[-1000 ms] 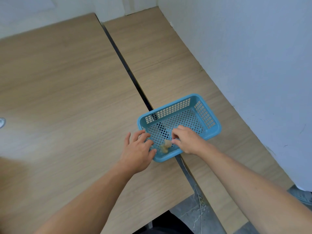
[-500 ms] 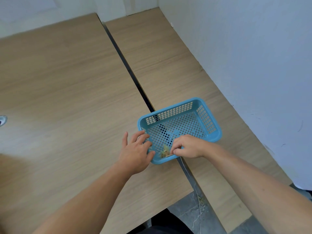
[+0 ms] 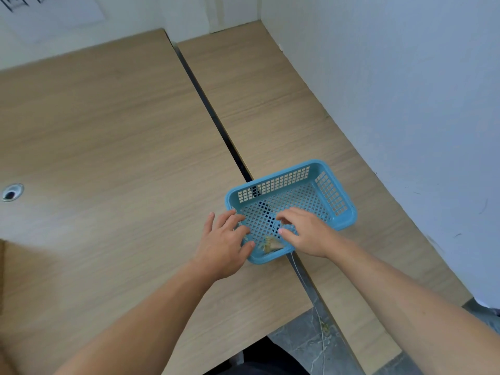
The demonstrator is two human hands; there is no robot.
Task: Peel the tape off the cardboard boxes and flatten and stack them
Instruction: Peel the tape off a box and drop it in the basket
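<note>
Basket [image 3: 230, 197]: qty 1, blue perforated plastic, rectangular. It sits across the gap [image 3: 211, 115] between 2 wood-grain counters, the L counter [image 3: 108, 144] and the R counter [image 3: 270, 104]. Long axis runs near-left to far-right, at an angle to the gap.

Tape wad [image 3: 270, 243]: qty 1, crumpled, yellowish. It lies on the basket floor in the near corner, between the 2 hands. No clear long axis.

Cardboard [image 3: 2, 272]: 1 brown edge at the frame's left limit, on the L counter and well apart from the basket. Orientation can't be told.

Left hand [image 3: 224, 244]: palm down, fingers spread over the basket's near-left rim. Grip is slack and holds nothing.

Right hand [image 3: 305, 231]: palm down over the basket interior, fingers loosely bent. The thumb tip is just beside the wad. Grip is unclosed and holds nothing.

Cable grommet [image 3: 12, 191]: qty 1, far left on the L counter.
</note>
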